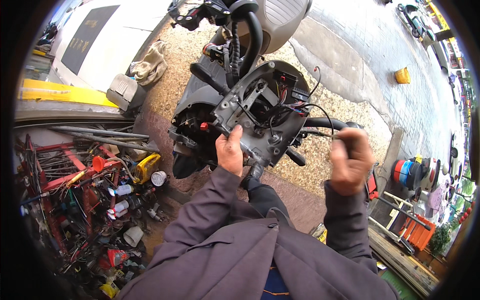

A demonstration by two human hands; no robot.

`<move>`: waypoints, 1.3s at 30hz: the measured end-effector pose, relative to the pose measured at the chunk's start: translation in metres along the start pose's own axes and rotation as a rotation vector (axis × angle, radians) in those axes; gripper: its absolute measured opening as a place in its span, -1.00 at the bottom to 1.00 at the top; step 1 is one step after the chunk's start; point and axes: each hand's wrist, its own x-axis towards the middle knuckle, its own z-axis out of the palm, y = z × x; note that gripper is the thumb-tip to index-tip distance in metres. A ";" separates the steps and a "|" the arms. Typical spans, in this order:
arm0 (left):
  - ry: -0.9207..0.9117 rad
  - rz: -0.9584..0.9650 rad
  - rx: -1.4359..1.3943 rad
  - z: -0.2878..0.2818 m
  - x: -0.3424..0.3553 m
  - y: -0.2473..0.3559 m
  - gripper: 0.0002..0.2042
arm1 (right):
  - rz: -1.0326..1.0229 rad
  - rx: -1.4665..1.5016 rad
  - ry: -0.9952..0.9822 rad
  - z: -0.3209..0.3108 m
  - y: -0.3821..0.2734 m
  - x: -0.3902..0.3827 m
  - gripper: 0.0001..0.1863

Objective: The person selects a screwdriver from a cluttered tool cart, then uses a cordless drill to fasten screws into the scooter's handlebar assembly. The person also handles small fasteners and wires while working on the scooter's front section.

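Note:
A grey plastic scooter panel (270,145) faces me, tilted, with a bundle of coloured wires and connectors (292,97) in its opening. My left hand (230,151) grips the panel's near left edge, thumb on top. Beside that hand, a small red plug (204,126) shows in the dark scooter body. To the right of the panel is my right hand (351,161), blurred, with its fingers curled together. A thin black wire (322,111) arcs from the bundle to its fingertips. What lies inside the fingers is hidden.
Scooter handlebars (247,35) and a grey seat (277,22) rise beyond the panel. A red rack (65,172) with cluttered tools and bottles stands at left. A yellow bucket (402,75) sits on the far pavement. An orange crate (419,231) is at right.

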 end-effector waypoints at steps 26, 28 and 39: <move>0.355 0.169 0.027 0.029 -0.004 -0.027 -0.65 | 0.516 0.025 -0.166 -0.113 0.191 0.043 -0.88; 0.408 0.133 0.002 0.030 -0.004 -0.028 -0.66 | 0.476 0.009 -0.155 -0.109 0.181 0.047 -0.89; 0.166 0.088 -0.214 0.021 0.002 -0.038 -0.72 | -0.287 -0.100 -0.713 0.035 0.004 0.056 -0.87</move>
